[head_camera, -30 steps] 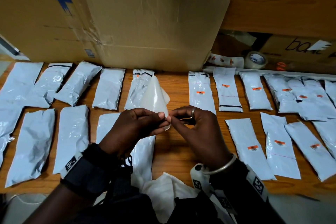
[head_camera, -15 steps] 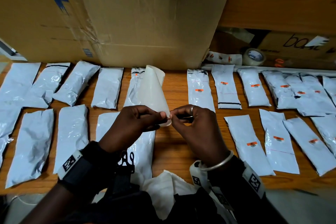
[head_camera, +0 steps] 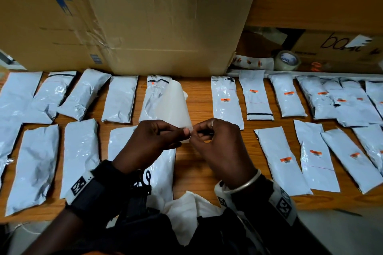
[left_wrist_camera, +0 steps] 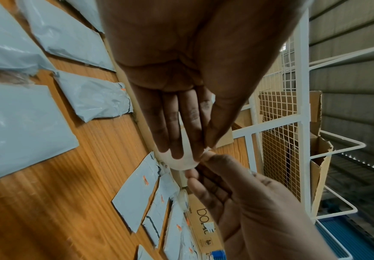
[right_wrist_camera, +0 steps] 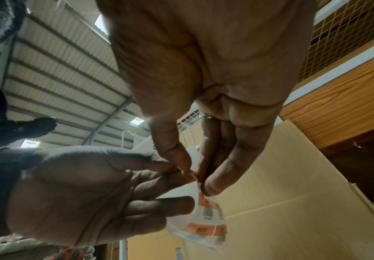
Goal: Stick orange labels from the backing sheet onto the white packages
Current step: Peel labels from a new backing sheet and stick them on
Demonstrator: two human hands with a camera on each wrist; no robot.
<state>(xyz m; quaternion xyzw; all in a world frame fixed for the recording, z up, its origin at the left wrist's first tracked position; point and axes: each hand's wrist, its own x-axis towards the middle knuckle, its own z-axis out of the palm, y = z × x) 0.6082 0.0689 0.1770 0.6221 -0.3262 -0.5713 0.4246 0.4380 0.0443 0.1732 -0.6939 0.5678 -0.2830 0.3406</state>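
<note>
Backing sheet (head_camera: 173, 107) curled up above the table (head_camera: 199, 163), pinched at its lower edge by left hand (head_camera: 151, 141); probably light, limp, slick, best held near the label's corner. Right hand (head_camera: 219, 145) pinched at an orange label (right_wrist_camera: 200, 202) there. Counted roughly nine white packages (head_camera: 275, 159) labelled at right, about ten bare at left; three labels visible on the sheet

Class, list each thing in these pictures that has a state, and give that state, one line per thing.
Curled white backing sheet: held up, some orange labels left.
Left hand: pinches the sheet's edge.
Right hand: pinches at the same edge.
White plastic packages, right side: labelled.
White plastic packages, left side: unlabelled.
Brown cardboard box: flap open.
</note>
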